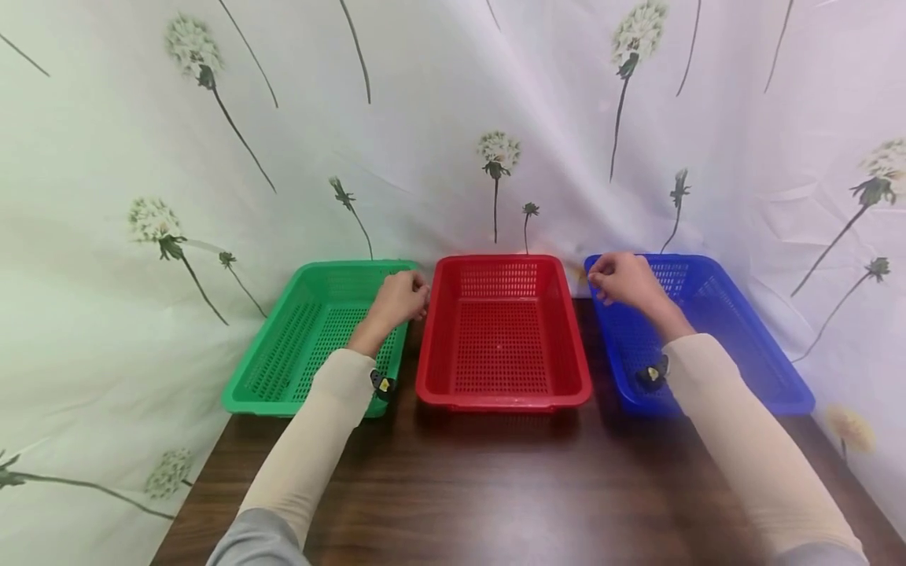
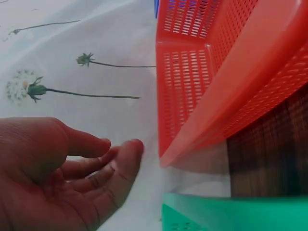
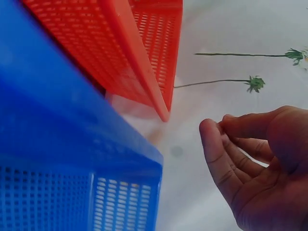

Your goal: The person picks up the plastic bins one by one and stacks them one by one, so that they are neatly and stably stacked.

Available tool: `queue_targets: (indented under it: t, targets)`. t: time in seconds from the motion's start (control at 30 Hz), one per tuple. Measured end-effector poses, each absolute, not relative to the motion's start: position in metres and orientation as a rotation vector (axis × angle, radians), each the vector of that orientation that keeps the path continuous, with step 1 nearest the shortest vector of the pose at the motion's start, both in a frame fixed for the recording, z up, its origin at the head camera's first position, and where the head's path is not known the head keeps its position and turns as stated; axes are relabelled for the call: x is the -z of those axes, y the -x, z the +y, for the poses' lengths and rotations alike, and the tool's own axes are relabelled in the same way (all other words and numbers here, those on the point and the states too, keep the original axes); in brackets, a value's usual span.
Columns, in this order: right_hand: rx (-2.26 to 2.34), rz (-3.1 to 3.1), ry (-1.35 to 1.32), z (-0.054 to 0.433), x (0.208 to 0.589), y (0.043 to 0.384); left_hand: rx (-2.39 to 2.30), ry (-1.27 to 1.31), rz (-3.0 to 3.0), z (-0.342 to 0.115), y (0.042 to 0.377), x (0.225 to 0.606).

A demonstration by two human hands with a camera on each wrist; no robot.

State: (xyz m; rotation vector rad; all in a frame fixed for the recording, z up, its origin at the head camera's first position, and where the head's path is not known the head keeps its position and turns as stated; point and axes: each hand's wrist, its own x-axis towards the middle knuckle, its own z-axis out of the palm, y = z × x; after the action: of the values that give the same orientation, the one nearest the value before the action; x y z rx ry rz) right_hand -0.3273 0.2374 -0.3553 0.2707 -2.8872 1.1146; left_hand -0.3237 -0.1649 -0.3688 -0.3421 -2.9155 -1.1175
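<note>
My left hand (image 1: 401,297) hovers above the right rim of the green basket (image 1: 244,391), beside the red basket (image 1: 504,401). In the left wrist view its fingers curl loosely, with a gap between thumb and forefinger and nothing held. Over the left back corner of the blue basket (image 1: 752,339), my right hand (image 1: 623,277) is raised. The right wrist view shows its thumb and forefinger tips close together, the other fingers loosely bent, and no object between them. No things are seen inside the red basket; my forearms hide parts of the green and blue ones.
All three baskets stand in a row at the back of a dark wooden table (image 1: 467,487), with narrow gaps between them. Behind and at both sides hangs a white cloth (image 1: 425,157) printed with dandelions. A small dark device (image 1: 383,384) sits on the left wrist.
</note>
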Motion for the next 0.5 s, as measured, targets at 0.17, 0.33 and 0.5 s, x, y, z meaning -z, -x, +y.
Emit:
queue_targets:
  t: [0.17,0.33,0.5]
  targets:
    - [-1.186,-2.952,-0.229,0.224,0.362,0.338,1.010,0.264,-3.004,-0.164,0.327,0.378]
    - [-1.161,-3.021,-0.181,0.212,0.370,0.345,0.995,0.227,-3.049,-0.162,0.330,0.382]
    - [-1.153,-3.111,-0.119,0.201,0.378,0.345,1.078,0.226,-3.088,-0.160,0.331,0.386]
